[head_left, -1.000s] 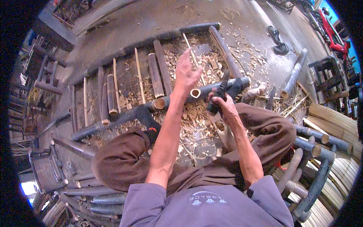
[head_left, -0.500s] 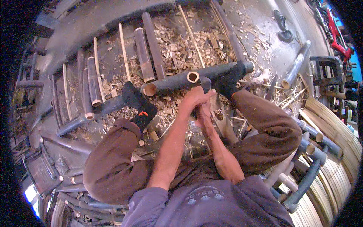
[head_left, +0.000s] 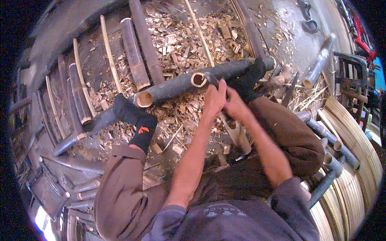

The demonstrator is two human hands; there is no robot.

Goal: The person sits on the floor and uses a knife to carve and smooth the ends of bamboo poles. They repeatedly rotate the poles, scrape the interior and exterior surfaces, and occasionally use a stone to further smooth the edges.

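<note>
Bamboo pole (head_left: 227, 71), centre — smooth, dull skin; wood chips (head_left: 177, 44), upper centre — rough, matt; trousers (head_left: 283, 134), lower right: matt cloth.

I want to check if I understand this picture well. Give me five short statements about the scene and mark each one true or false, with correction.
1. The person's left hand and right hand are close together. True.
2. The dark slim tool is far from the pale-rimmed round hole in the thick dark-grey bamboo pole. False: the tool is close beside the hole.
3. Many small pale wood chips lie scattered on the floor. True.
4. The person's left foot is bare. False: it wears a black sock with an orange mark.
5. Two dark slippers lie at the picture's upper left. False: the slippers are at the upper right.
</note>
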